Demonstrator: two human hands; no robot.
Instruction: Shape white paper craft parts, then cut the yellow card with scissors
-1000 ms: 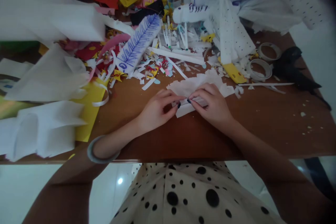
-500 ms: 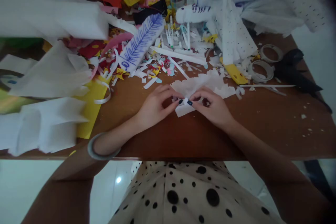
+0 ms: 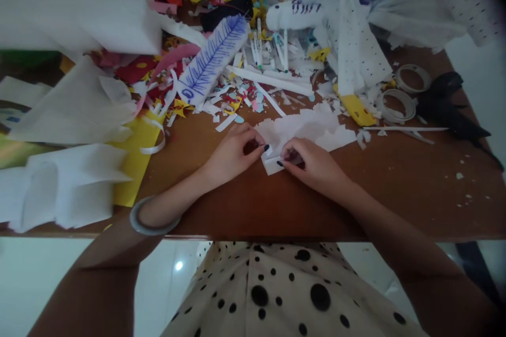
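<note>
A torn sheet of thin white paper (image 3: 320,129) lies on the brown table, with a folded white paper strip (image 3: 272,166) at its near left corner. My left hand (image 3: 233,154) pinches a small white paper piece (image 3: 268,151) between thumb and forefinger, above the strip. On the other side, my right hand (image 3: 312,162) is closed, its fingers curled and its thumb tip against the folded strip. What lies inside the right-hand fingers is hidden.
Paper scraps (image 3: 237,100) and a blue-drawn white paper feather shape (image 3: 213,60) lie behind my hands. Tape rolls (image 3: 398,106) and scissors with black handles (image 3: 443,102) are at right. Yellow paper (image 3: 136,168) and folded white paper (image 3: 79,184) are at left.
My hands were together at a small white piece; now they are apart. The right hand has moved slightly toward me, and the left keeps the small piece.
</note>
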